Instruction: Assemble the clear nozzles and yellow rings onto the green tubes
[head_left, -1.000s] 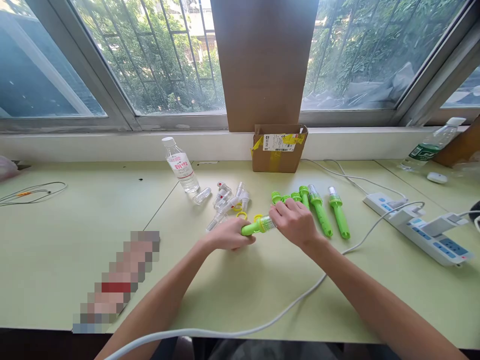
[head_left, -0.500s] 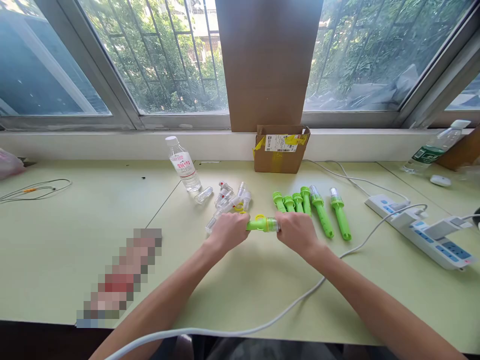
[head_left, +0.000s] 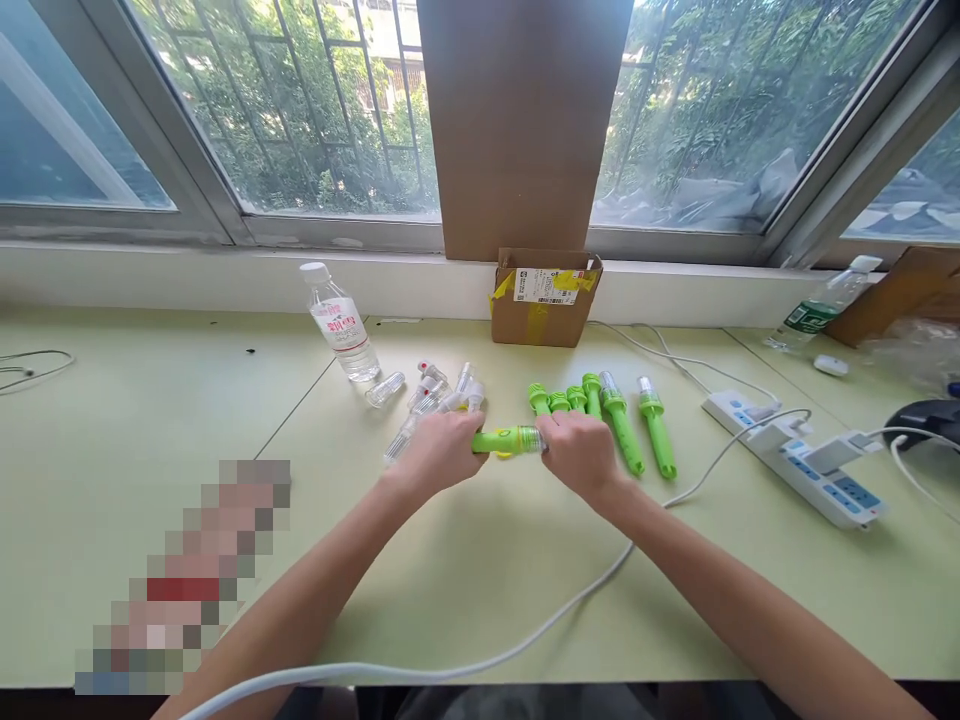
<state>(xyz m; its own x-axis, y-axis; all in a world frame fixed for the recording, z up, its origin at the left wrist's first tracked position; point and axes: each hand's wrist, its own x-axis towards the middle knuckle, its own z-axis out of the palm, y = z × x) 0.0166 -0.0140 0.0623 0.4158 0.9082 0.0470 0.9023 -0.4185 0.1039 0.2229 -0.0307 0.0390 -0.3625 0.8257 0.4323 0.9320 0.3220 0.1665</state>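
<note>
Level between both hands is a green plastic tube [head_left: 496,441] with a clear ribbed cap [head_left: 531,438] on its right end. My left hand [head_left: 446,450] is closed around the green body. The fingers of my right hand [head_left: 581,452] grip the clear cap and hide most of it. A bit of yellow ring [head_left: 510,455] shows beneath the tube. Beyond my left hand lies a pile of clear plastic caps [head_left: 431,392]. Several similar green tubes lie past my right hand; two, a nearer one [head_left: 624,437] and the rightmost [head_left: 660,437], have clear tops.
A water bottle [head_left: 341,325] stands at back left, a cardboard box [head_left: 541,312] by the wall. On the right are a power strip [head_left: 795,465], a second bottle [head_left: 817,310] and a black object [head_left: 919,425]. A white cable [head_left: 517,655] crosses in front, over the forearms.
The view has shifted a little to the right. Both hands keep their hold on the tube and cap. The yellow ring, earlier showing above the tube, now shows below it.
</note>
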